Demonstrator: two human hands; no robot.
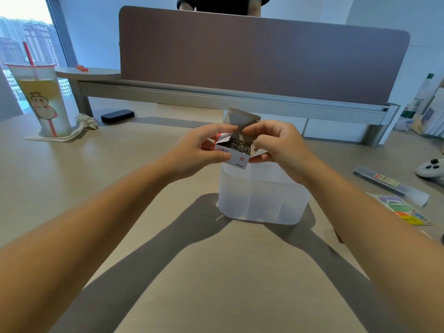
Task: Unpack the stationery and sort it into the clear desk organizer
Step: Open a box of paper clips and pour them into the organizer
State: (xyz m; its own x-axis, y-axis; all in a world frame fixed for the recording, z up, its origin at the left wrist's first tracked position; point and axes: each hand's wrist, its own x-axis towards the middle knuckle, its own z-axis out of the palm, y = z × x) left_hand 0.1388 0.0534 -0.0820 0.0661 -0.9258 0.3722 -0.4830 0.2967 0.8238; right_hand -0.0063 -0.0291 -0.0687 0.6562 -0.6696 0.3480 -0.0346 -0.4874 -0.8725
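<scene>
A small white and red box of paper clips point(236, 157) is held above the clear desk organizer point(262, 200), which stands on the desk in the middle. Its lid flap stands up and metal paper clips point(240, 144) show inside. My left hand point(199, 151) grips the box's left end with fingers and thumb curled round it. My right hand point(276, 145) pinches the box's right side and flap. The organizer's compartments that show look empty; its back part is hidden by my hands and the box.
A drink cup with a red straw point(42, 102) stands at far left, with a crumpled tissue point(86, 122) and a black case point(117, 115) near it. A clear packaged ruler point(389, 185), sticky-note packs point(406, 211) and a white controller point(431, 167) lie right. A brown partition point(262, 61) backs the desk.
</scene>
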